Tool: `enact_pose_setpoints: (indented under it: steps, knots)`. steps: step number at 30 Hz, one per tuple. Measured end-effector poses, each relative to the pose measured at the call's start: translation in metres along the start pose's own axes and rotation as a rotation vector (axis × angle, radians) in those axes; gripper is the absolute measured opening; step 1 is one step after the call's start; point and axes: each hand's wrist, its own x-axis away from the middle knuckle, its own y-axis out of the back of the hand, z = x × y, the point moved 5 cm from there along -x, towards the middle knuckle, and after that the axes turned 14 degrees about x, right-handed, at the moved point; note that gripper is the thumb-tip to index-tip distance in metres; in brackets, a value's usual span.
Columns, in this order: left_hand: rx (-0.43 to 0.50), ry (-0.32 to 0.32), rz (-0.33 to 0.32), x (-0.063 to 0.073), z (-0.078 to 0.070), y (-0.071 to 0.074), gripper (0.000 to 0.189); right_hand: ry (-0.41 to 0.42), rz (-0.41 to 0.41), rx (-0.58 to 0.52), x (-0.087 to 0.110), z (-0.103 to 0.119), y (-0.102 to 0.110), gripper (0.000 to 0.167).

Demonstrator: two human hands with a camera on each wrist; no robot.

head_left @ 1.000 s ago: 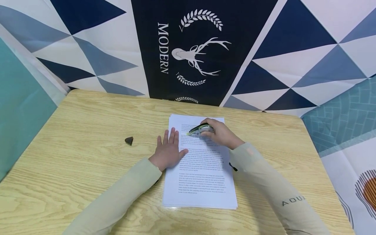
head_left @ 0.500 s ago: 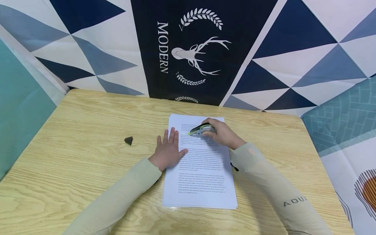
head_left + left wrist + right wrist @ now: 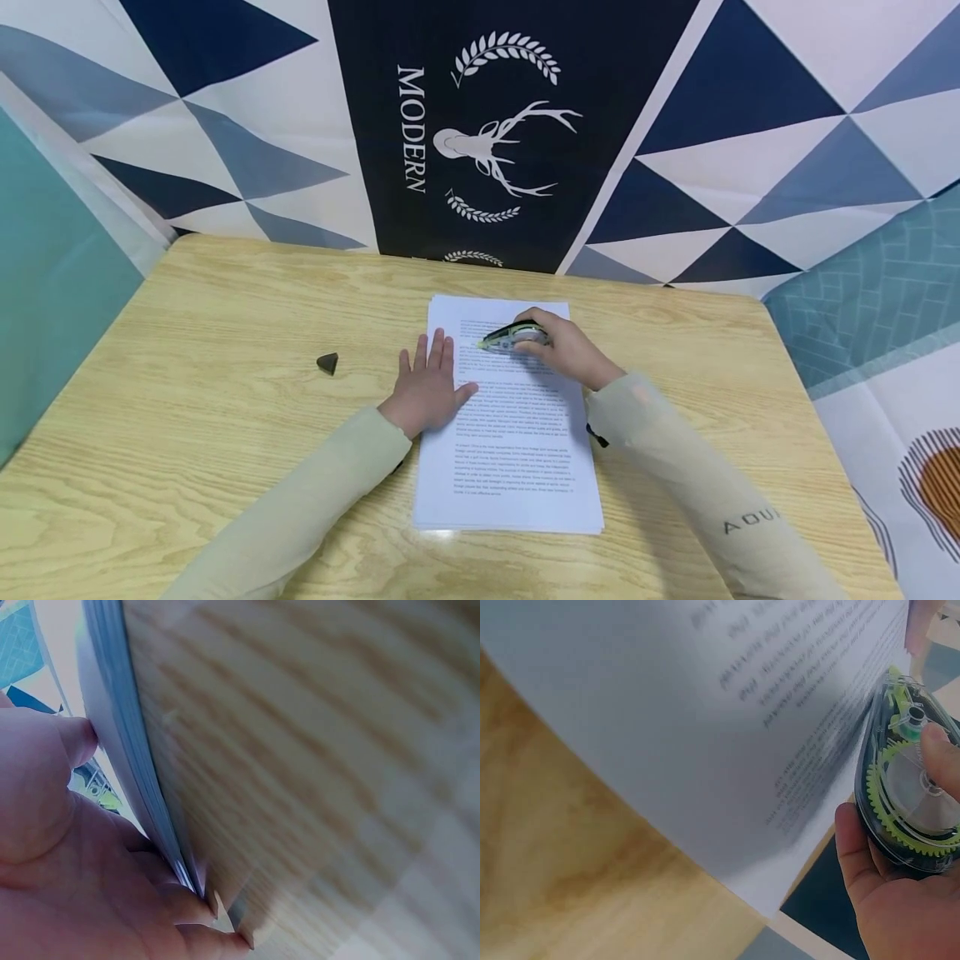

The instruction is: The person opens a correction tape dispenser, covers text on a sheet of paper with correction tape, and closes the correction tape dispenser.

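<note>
A stack of printed paper (image 3: 517, 500) lies on the wooden table. My right hand (image 3: 567, 348) grips a correction tape dispenser (image 3: 512, 335), its pale green tip at the upper lines of text. In the right wrist view the correction tape (image 3: 911, 787) shows a clear case with green gears, the thumb pressed on its side. My left hand (image 3: 426, 390) rests flat with fingers spread over the left edge of the stack. The left wrist view shows that palm (image 3: 82, 877) beside the sheet edges (image 3: 131, 727), fingertips reaching down toward the table.
A small dark wedge-shaped piece (image 3: 327, 363) lies on the table (image 3: 225, 433) left of my left hand. Behind the table's far edge hangs a cloth (image 3: 465, 142) with a deer head and triangles. Teal cloth (image 3: 52, 275) hangs at the left.
The view has shifted very slightly. Both hands, the correction tape and the paper stay almost where they were.
</note>
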Motion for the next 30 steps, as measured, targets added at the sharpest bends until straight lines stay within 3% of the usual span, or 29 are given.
enact_pose_setpoints:
  steps: [9, 30]
  knots:
    - [0.003, 0.012, 0.002, 0.000, 0.000, -0.002, 0.082, -0.020, -0.038, 0.006, 0.009, -0.004, 0.002, 0.031]
    - [0.021, 0.009, 0.011, 0.000, 0.000, 0.000, 0.081, -0.065, -0.004, -0.044, 0.037, -0.011, 0.004, 0.029]
